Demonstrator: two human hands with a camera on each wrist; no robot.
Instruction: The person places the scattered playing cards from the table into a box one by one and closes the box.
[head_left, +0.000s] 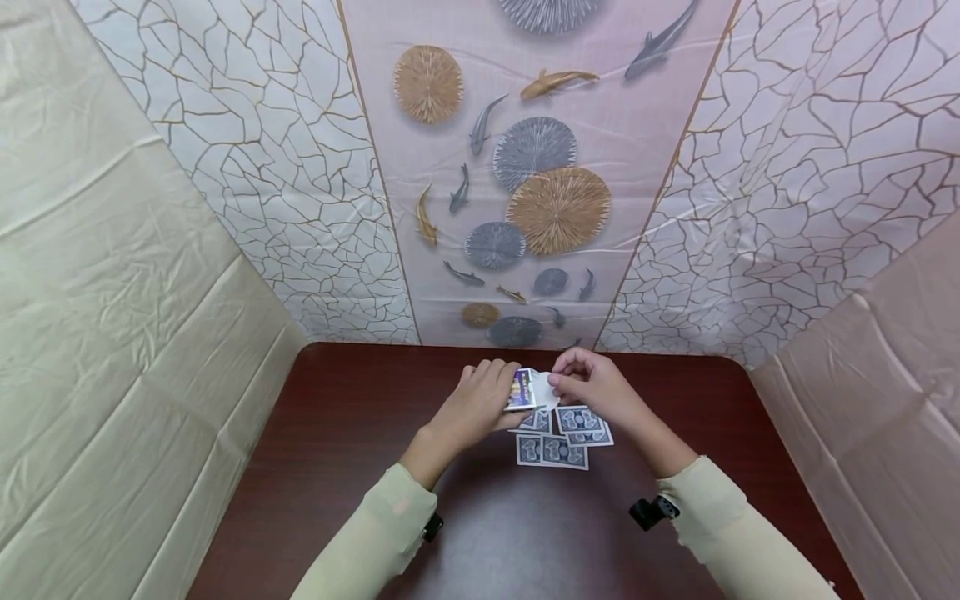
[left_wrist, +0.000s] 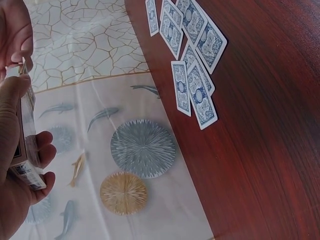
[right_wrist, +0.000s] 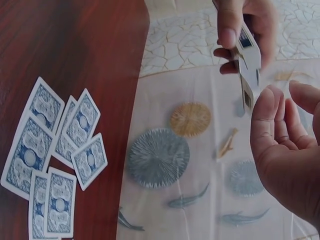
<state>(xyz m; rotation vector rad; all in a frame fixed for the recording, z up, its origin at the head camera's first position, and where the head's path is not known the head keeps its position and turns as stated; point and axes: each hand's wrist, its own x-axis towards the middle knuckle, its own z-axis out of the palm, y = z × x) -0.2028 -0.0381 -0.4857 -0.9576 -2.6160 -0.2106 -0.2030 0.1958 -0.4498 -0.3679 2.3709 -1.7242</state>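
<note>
My left hand (head_left: 480, 402) grips a playing card box (head_left: 522, 389) with a purple and yellow printed face, held above the table. Its thumb lies along one side and the fingers wrap the other, as the left wrist view shows. A white flap (head_left: 546, 390) stands out from the box's right end. Right at that flap is my right hand (right_wrist: 285, 150), its fingers bent loosely and the thumb apart from the index finger; the fingertips appear to touch the flap. Blue-backed playing cards (head_left: 566, 451) lie face down below the hands, several overlapping. The box's inside is hidden.
The dark red-brown table (head_left: 337, 467) ends at a patterned cloth backdrop (head_left: 540, 275) with fish and round motifs. Plain beige cloth walls (head_left: 150, 375) stand at both sides. A small black device (head_left: 652, 512) is strapped at the right wrist.
</note>
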